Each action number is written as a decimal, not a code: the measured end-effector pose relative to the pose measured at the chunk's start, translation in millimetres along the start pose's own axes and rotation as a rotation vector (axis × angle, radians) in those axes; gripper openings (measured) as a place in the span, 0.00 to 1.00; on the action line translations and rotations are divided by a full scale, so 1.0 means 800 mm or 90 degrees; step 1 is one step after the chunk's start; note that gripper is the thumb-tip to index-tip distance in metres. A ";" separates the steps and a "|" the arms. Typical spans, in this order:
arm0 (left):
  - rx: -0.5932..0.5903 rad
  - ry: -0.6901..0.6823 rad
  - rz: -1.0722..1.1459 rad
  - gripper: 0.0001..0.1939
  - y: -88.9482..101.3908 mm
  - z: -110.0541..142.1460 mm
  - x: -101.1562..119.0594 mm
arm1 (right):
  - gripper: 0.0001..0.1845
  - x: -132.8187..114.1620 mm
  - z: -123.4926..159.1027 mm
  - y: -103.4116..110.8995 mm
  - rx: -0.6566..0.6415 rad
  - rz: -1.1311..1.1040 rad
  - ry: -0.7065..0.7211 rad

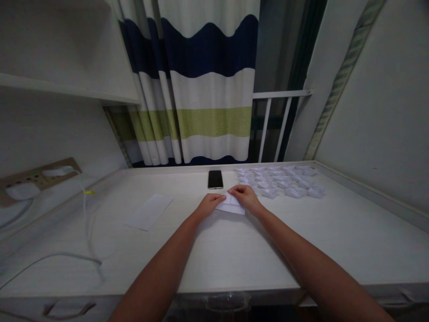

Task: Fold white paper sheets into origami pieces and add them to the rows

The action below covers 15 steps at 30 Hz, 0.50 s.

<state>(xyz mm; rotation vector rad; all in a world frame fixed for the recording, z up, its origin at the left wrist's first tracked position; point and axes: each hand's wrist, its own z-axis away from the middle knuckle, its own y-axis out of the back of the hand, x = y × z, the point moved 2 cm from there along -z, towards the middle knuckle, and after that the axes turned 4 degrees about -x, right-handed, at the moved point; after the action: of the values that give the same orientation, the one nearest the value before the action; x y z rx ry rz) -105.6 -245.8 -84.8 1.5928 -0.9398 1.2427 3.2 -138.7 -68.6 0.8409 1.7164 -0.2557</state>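
Note:
Between both hands, over the middle of the white desk, is a partly folded sheet of white paper (231, 205) with crease lines across it. My left hand (210, 203) pinches its left edge. At the upper right edge, my right hand (244, 195) has its thumb and fingers closed on the same paper. Some fingertips are hidden behind the sheet. Flat on the desk to the left lies a plain stack or sheet of white paper (150, 212); I cannot tell how many leaves it has. Several folded white paper pieces (281, 181) stand in rows at the back right.
A dark phone (215, 179) lies behind my hands. White cables (85, 214) run over the desk (231, 259) from a power strip (40, 179) on the left wall. A striped curtain (214, 89) hangs behind the desk, and a shelf (67, 87) juts out at upper left.

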 end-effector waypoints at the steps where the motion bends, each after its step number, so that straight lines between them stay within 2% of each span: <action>1: -0.002 0.008 0.031 0.24 -0.001 0.000 0.000 | 0.15 0.001 -0.001 0.001 0.005 -0.007 -0.005; 5: -0.016 0.034 0.151 0.26 -0.003 -0.001 0.001 | 0.15 0.003 -0.003 0.007 0.027 -0.041 -0.035; 15: 0.003 0.029 0.172 0.25 -0.003 0.001 0.004 | 0.15 -0.001 0.000 0.007 0.032 -0.072 -0.049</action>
<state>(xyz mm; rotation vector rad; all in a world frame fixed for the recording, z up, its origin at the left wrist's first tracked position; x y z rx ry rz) -102.8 -245.6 -82.2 1.4681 -1.1506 1.4593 6.6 -135.0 -66.5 0.7611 1.6931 -0.4039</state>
